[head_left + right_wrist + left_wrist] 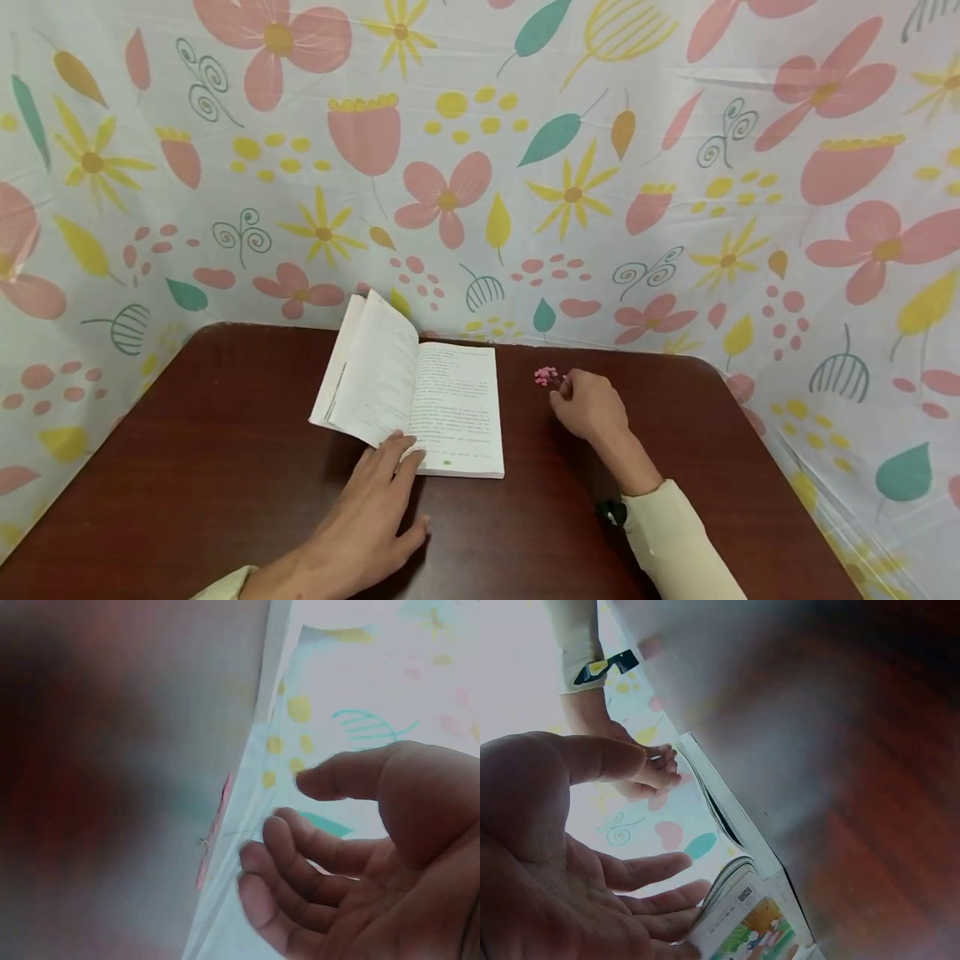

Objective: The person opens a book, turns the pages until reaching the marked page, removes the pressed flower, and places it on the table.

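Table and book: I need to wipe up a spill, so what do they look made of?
Table: dark red-brown wood or wood-look laminate, smooth with a slight sheen and faint grain. Book: paper, matte white printed pages in a thin soft cover.

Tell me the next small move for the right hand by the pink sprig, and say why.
Probably close the fingers on the pink sprig. The right hand lies beside it on the table, fingers loosely curled and holding nothing, while the left hand presses straight fingers on the open book, keeping its pages apart.
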`<state>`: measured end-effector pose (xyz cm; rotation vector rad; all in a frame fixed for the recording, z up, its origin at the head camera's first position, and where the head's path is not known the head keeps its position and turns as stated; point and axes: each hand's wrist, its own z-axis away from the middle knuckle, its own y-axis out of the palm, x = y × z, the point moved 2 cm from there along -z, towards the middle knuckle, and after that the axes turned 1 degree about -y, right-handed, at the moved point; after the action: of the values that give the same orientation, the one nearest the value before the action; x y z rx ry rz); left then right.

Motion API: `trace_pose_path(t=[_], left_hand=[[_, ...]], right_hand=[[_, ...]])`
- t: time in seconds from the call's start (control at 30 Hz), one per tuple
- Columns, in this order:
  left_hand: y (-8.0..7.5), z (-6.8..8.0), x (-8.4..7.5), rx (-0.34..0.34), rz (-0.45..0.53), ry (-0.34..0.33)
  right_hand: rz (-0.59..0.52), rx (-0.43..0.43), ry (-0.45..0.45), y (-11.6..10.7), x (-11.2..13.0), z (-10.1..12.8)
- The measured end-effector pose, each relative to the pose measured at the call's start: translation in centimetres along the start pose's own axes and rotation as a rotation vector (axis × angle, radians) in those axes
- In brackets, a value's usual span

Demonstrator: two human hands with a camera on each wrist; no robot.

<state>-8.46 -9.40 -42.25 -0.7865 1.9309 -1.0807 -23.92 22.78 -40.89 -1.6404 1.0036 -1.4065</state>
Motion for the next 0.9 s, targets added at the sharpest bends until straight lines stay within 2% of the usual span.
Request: trace_pose_path(t=[0.17,0.3,0.4,0.63,0.9], left_hand=[[0.2,-0.3,-0.3,-0.031,-0.065,0.097],[0.4,-0.6,-0.5,-0.062,-0.114,0.161],[0.7,-0.9,-0.7,-0.054,-0.152,0.189],[1.8,-1.9,-1.8,0.061,-0.26,0.211],[2.7,-2.4,-2.8,0.21,-0.326,0.246]], right_hand=[[-0.009,-0.097,-0.095,0.0,0.5,1.4],[-0.02,-0.121,-0.145,0.2,0.9,2.6],[-0.02,-0.131,-0.178,0.5,1.2,3.4],[-0.003,-0.172,-0.229,0.7,1.1,4.3],[0.049,-0.154,-0.192,0.3,0.2,4.4]])
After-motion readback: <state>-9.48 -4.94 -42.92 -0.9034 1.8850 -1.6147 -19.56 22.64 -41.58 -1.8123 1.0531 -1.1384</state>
